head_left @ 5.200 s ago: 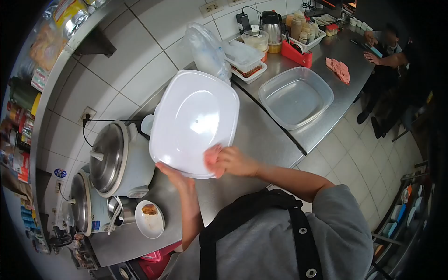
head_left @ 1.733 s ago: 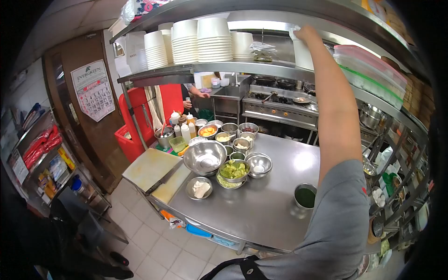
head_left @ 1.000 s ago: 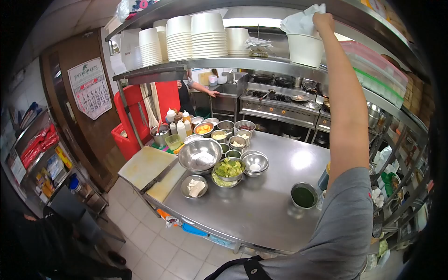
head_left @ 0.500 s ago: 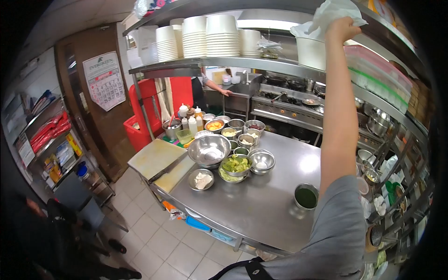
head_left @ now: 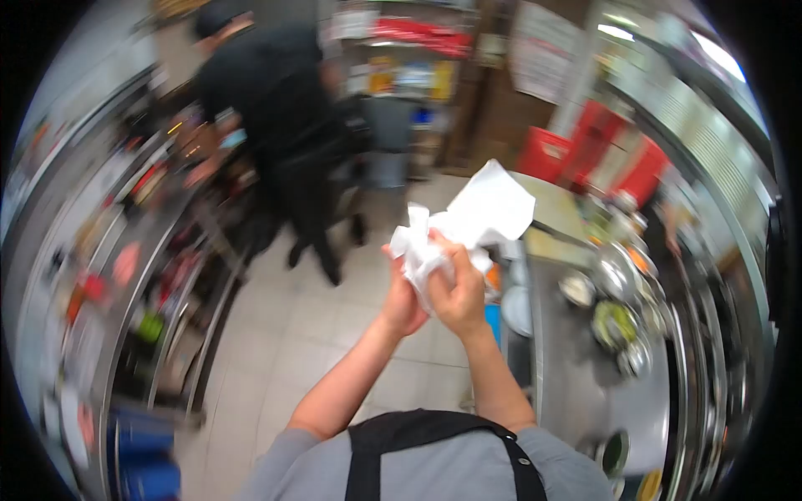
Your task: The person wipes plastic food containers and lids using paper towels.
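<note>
Both hands meet at chest height over the tiled floor, clenched around a crumpled white paper sheet. The left hand cups it from below, the right hand wraps its fingers over it; its loose end fans up and right, toward the steel counter

I see thin, matt white paper, crumpled and creased, bunched in my bare hands. Lower right, the bench is brushed metal with a dull sheen, carrying glossy steel bowls. The floor is pale, smooth tile.
</note>
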The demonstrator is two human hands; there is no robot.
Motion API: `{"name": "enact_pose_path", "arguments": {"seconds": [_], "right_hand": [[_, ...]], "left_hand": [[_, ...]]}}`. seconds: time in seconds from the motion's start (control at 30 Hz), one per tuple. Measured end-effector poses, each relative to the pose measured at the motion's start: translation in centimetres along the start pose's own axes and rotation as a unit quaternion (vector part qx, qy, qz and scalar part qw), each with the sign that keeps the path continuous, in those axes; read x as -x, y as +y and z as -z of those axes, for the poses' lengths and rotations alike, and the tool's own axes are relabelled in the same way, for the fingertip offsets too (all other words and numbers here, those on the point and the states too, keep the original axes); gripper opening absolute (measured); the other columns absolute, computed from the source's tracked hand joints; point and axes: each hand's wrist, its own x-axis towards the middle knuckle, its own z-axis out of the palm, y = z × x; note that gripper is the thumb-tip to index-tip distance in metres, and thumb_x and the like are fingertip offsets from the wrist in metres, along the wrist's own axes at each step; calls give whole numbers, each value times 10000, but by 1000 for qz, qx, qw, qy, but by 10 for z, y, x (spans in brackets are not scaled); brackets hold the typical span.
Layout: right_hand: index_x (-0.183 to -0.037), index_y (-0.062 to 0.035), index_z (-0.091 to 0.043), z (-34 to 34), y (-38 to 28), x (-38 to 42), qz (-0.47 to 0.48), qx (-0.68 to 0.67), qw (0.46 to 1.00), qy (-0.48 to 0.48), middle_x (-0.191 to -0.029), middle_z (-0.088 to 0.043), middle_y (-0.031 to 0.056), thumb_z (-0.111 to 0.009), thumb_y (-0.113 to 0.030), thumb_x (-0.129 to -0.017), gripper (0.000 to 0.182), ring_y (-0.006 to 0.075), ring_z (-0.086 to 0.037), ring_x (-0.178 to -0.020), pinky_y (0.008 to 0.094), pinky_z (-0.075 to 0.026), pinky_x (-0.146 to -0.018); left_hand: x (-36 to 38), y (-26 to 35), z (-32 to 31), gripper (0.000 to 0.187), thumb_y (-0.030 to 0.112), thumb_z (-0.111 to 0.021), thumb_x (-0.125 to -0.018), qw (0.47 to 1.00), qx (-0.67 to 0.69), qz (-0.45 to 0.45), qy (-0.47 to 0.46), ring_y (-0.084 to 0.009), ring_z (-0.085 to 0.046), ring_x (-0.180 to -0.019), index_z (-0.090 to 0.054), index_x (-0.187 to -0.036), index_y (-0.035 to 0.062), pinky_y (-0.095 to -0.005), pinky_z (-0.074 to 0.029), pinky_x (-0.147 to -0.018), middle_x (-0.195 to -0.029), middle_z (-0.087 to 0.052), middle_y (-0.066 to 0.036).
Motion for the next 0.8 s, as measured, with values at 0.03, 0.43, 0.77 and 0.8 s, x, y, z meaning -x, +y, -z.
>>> {"name": "enact_pose_path", "arguments": {"seconds": [0.03,0.43,0.77,0.8], "right_hand": [[-1165,-58,-600,-49,-4,10,71,26,996,-49,-1206,-610,213,-622,-186,-811,377,407,-497,-1260,477,-354,-1078],[-1454,-81,-364,-463,72,136,-338,-121,777,-517,-1567,-241,150,-502,-558,-924,726,294,-489,-1290,492,-340,-1080],[-1540,-104,-108,-366,294,265,-736,-341,560,171,-1594,-45,193,-624,-656,-801,1057,543,-234,-1352,680,-398,-930],[-1522,-17,-114,-345,299,216,-675,-282,654,192,-1584,-57,228,-594,-620,-846,1025,511,-272,-1357,603,-398,-1002]], "left_hand": [[23,22,19,760,604,-454,-938,994,-45,-62,77,-218,-435,-1305,-281,-1494,116,-381,-397,-1061,-1489,-366,-71],[337,263,188,467,366,-496,-942,884,-88,-309,340,-269,-563,-1178,-517,-1311,81,-422,-462,-1011,-1298,-568,-114],[609,253,289,267,227,-556,-912,699,-185,-44,689,-240,-622,-1051,-602,-1134,87,-393,-515,-860,-1152,-644,-81],[637,240,284,261,226,-558,-903,614,-426,124,653,-250,-623,-1046,-606,-1117,84,-404,-512,-865,-1132,-650,-83]]}}
